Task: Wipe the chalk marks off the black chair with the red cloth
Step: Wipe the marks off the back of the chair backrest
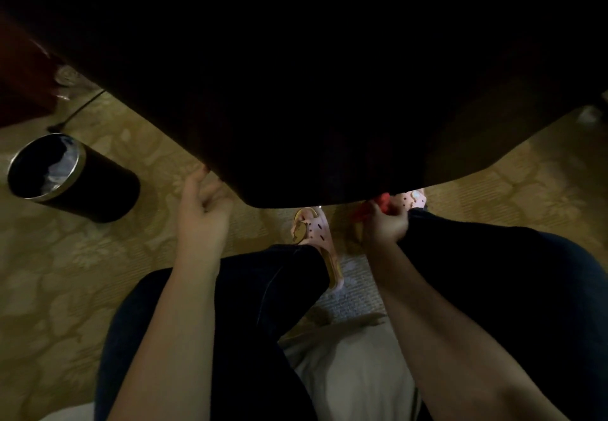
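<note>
One black chair (312, 91) fills the upper half of the view, close to the camera and very dark. Its surface is too dim to tell whether any chalk marks are on it. One red cloth (381, 199) sits at the chair's lower edge, right of centre, bunched up and touching that edge. The right hand (385, 225) grips the cloth, with its fingers curled round the cloth so only small red folds show above and to the left of the knuckles. The left hand (204, 210) holds the chair's lower left edge, fingers curled round the rim and thumb alongside. Both forearms are bare and reach forward over two legs in dark trousers (263, 289). Two pink clogs are in view: one (312, 227) between the hands, the other (413, 196) just beyond the right hand and partly under the chair. One black cylindrical bin (98, 192) with a metal rim stands on the floor to the left, well apart from the chair. It holds a clear crumpled liner (56, 167); nothing else can be made out inside. A dark cable (82, 108) lies behind the bin. The floor is a yellow patterned carpet (65, 289).
</note>
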